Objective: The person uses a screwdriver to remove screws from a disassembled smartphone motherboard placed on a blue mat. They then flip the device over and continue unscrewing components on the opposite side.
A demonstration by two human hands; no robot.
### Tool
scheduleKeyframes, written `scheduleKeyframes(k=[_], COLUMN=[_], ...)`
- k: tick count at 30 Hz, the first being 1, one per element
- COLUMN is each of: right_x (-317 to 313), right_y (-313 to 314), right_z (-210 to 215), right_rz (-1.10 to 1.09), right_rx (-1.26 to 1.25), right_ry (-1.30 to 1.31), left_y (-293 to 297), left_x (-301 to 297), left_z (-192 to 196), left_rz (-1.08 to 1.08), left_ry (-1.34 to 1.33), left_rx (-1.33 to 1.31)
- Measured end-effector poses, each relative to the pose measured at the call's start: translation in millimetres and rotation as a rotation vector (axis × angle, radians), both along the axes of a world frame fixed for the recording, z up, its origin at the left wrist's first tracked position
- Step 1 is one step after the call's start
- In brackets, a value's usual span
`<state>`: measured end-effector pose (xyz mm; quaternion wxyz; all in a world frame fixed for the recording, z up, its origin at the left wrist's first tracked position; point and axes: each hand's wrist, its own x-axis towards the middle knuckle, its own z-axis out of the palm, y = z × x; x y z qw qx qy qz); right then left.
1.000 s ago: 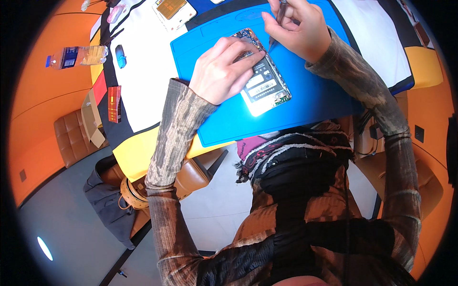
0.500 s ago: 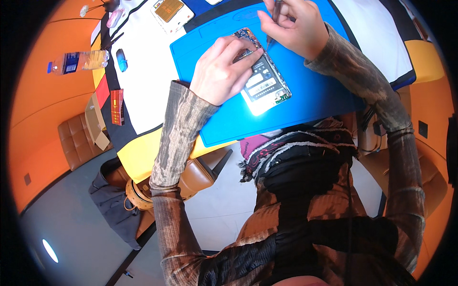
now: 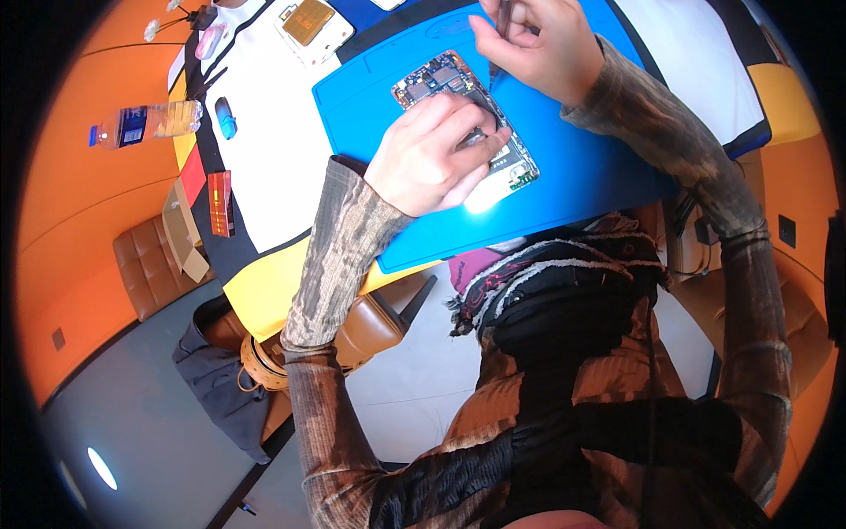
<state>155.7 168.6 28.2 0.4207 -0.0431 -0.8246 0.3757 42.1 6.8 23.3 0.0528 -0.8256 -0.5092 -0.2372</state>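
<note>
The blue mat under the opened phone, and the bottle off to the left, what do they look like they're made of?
The blue mat looks like silicone or soft rubber: matte, one even colour, moulded recesses near its far edge. The bottle looks like clear thin plastic: see-through wall, blue label band. The opened phone shows bare circuit board and metal shields.

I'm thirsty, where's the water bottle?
In the head view, the water bottle lies on its side at the table's far left edge, beside a small blue object.
</note>
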Motion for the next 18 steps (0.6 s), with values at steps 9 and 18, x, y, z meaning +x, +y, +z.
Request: scheduleKeyframes(k=[9, 18], right_x=[-1, 0], right_y=[1, 1], right_z=[-1, 3], right_rz=[-0.005, -0.031], right_rx=[0.02, -0.013], right_ry=[0.007, -0.027], left_y=[0, 2], left_x=[-6, -13], left_z=[0, -5], left_rz=[0.01, 0.099], left_ry=[-0.036, 0.007], left_rx=[-0.056, -0.011])
